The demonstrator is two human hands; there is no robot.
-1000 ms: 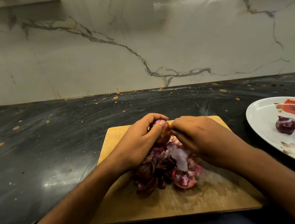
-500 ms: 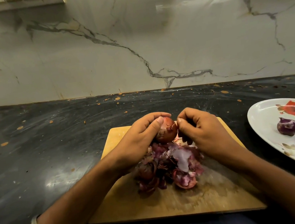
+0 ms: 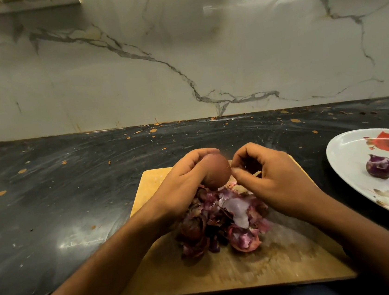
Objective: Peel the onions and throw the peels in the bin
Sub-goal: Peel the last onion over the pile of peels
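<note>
My left hand (image 3: pixel 183 182) grips a brown-skinned onion (image 3: pixel 217 171) above the far end of the wooden cutting board (image 3: pixel 227 272). Just to its right, my right hand (image 3: pixel 272 179) has its fingers curled, with thumb and fingertips pinching at the onion's side. A heap of purple and reddish onion peels (image 3: pixel 223 221) lies on the board under both hands. Peeled purple onions (image 3: pixel 381 166) sit on the white plate (image 3: pixel 344 154) at the right edge. No bin is in view.
The board lies on a dark speckled countertop (image 3: pixel 61 199) backed by a white marble wall (image 3: pixel 179 64). A switch panel (image 3: pixel 29 2) is on the wall at top left. The plate runs off the right edge of the frame.
The onion has turned in my left hand so that its brown skin faces up. My right hand has shifted slightly right and lifted, its fingertips now at the onion's side.
</note>
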